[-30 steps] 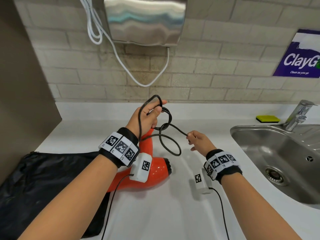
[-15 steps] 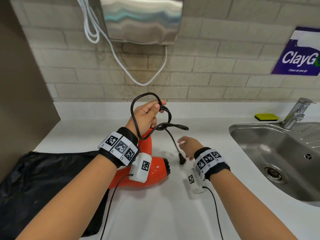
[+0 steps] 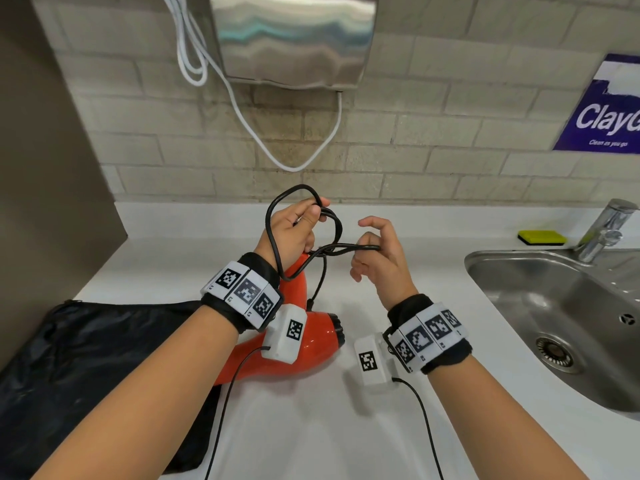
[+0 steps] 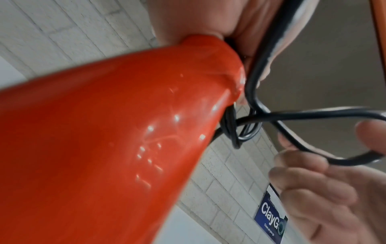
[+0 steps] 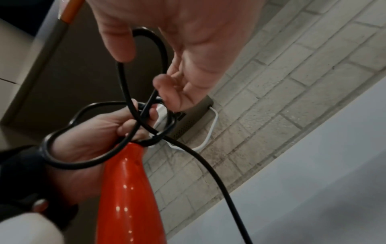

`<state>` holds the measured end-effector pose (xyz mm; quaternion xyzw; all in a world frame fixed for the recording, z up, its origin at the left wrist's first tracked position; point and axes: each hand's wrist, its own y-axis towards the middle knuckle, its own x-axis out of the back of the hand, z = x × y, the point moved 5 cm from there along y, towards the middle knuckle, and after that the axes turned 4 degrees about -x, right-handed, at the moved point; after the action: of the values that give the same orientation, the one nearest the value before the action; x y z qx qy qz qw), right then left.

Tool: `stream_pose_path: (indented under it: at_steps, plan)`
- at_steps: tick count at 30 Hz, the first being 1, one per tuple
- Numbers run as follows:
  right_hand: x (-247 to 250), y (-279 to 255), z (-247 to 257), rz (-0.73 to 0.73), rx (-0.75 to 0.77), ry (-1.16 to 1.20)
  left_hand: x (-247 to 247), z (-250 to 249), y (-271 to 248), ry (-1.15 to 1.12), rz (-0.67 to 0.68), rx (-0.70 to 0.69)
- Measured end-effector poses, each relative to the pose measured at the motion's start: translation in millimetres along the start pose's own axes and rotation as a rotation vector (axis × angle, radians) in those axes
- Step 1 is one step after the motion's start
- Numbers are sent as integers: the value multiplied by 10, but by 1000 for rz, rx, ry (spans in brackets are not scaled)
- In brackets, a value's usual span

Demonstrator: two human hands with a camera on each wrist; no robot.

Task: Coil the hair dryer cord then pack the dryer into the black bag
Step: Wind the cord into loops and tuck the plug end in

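An orange-red hair dryer (image 3: 311, 344) lies on the white counter, its handle pointing up toward my left hand (image 3: 294, 233). That hand grips several loops of the black cord (image 3: 346, 249) just above the handle end (image 5: 125, 165). My right hand (image 3: 377, 254) is level with it, a short way to its right. Its curled fingers (image 4: 303, 163) and thumb hold one cord loop (image 5: 123, 82). The plug end (image 3: 310, 301) hangs below the loops. The black bag (image 3: 86, 358) lies flat at the left, partly under the dryer.
A steel sink (image 3: 540, 299) with a tap (image 3: 602, 230) and a yellow sponge (image 3: 542, 237) is at the right. A wall hand dryer (image 3: 294, 39) with a white cable (image 3: 242, 109) hangs above. A brown panel (image 3: 45, 168) bounds the left.
My right hand let go of the stretched cord end, dropped toward the counter, then rose and took hold of a loop beside my left hand. The plug now dangles.
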<state>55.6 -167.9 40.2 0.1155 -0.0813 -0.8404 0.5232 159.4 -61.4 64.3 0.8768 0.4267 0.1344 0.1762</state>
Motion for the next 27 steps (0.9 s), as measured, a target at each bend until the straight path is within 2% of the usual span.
stream_pose_path:
  at_steps: [3,5,11,17,20,27]
  plan:
    - [-65,-5,89,65,52,-3,-25,10,13,-16,-10,6]
    - [-127,6,108,93,35,21,-46,0,9,-21,-2,0]
    - [-155,55,166,-54,-23,-138,-86,-21,-17,-8,50,-12]
    - [-179,65,235,-89,-113,-69,-95,-13,-18,-17,54,-12]
    - [-130,88,300,-88,-77,-50,-91,3,-6,-34,61,-16]
    - [-119,122,345,-36,-32,-291,-91,-33,-15,42,117,-32]
